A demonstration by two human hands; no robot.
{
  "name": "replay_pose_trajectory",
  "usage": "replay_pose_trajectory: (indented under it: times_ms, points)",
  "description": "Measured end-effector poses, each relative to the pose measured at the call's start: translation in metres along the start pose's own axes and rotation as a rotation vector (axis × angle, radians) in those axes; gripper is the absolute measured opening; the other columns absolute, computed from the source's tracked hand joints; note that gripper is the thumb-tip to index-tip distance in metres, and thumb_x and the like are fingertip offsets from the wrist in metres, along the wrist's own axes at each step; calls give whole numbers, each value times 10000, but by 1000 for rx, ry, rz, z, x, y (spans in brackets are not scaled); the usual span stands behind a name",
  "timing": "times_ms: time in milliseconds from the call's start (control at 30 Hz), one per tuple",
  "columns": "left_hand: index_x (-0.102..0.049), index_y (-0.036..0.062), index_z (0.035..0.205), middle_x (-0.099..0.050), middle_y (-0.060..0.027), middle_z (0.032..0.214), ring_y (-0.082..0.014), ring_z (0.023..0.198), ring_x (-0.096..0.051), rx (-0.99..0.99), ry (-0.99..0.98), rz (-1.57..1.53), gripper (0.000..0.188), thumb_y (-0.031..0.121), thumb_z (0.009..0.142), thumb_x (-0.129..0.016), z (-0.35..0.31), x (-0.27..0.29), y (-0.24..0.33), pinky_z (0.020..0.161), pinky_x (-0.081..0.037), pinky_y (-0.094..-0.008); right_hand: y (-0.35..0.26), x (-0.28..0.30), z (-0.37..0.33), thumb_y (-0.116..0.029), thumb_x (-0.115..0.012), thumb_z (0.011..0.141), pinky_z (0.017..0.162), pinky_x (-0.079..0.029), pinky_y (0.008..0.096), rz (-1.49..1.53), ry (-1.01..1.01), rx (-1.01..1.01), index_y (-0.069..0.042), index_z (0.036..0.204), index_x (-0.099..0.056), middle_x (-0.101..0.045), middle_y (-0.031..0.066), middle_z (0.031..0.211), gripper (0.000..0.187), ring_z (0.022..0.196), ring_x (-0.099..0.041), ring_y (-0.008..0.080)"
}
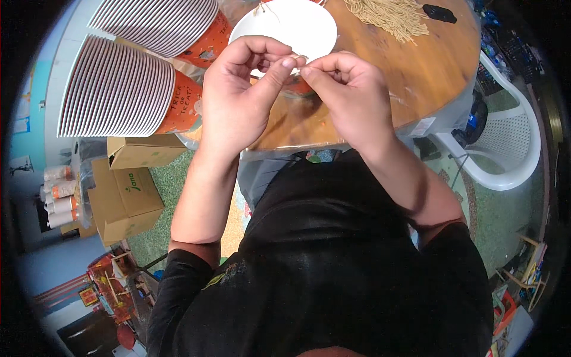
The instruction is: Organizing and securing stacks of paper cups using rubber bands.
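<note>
Both my hands meet over the near rim of a paper bucket (297,33), white inside and orange outside, on the round wooden table. My left hand (238,98) is closed in a pinch, with a short bit of thin tan cord showing at its fingertips. Close beside it, my right hand (357,98) pinches at the same cord with thumb and forefinger. The fingers partly hide the cord and the bucket's near edge. Another bit of cord (260,8) shows at the bucket's far left edge.
Two tall stacks of nested orange paper buckets (116,89) lie at the left. A bundle of tan cords (389,18) and a small black object (440,13) rest on the table (410,83). Cardboard boxes (128,196) stand on the floor at left; a white plastic chair (505,137) is at right.
</note>
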State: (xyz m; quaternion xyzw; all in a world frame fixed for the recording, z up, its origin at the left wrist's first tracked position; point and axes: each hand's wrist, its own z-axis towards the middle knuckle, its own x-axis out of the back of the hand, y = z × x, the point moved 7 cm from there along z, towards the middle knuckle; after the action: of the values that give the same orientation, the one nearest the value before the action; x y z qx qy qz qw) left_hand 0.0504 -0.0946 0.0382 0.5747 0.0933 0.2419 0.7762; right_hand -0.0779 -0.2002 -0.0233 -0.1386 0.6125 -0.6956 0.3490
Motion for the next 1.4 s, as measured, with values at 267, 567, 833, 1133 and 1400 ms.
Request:
replay_pose_trajectory:
  times_ms: [267, 567, 833, 1133, 1400]
  points:
    - [-685, -40, 1200, -784, -105, 1119, -170, 1102, -771, -155, 46, -85, 164, -43, 1053, -755, -1, 3, 3, 942, -641, -297, 3, 0, 9, -123, -808, 995, 656, -562, 264, -28, -21, -16, 47, 997, -799, -808, 55, 861, 170, 730, -708, 68]
    - [-712, -48, 1332, -785, -121, 1277, -188, 1161, -771, -154, -252, 452, 272, -65, 1061, -719, 22, -4, 13, 1054, -635, -327, -12, 4, 19, -173, -797, 997, 674, -589, 313, -357, -70, 133, 19, 967, -812, -778, 72, 825, 194, 722, -736, 119]
    - [-695, -52, 1370, -782, -142, 1327, -214, 1226, -767, -132, -258, 369, 296, -77, 1075, -689, 19, -3, 9, 1089, -622, -337, -5, 4, 21, -171, -807, 1012, 661, -569, 276, -170, -126, 14, 19, 1002, -815, -773, 42, 828, 190, 724, -704, 81]
    - [-691, -53, 1394, -802, -154, 1284, -213, 1193, -779, -153, -150, 339, 366, -94, 1033, -733, 19, 0, 5, 1063, -634, -324, 3, 3, 23, -175, -811, 1042, 680, -562, 244, -61, -161, -22, 38, 1073, -811, -784, 27, 886, 215, 771, -693, 55]
    - [-793, 44, 1290, -836, -94, 1132, -185, 1058, -826, -345, -86, 505, 325, -4, 969, -812, 17, -2, 5, 916, -667, -317, -4, 1, 17, -184, -808, 1069, 768, -599, 249, 76, -180, -154, 52, 1103, -796, -811, 64, 986, 239, 845, -723, 80]
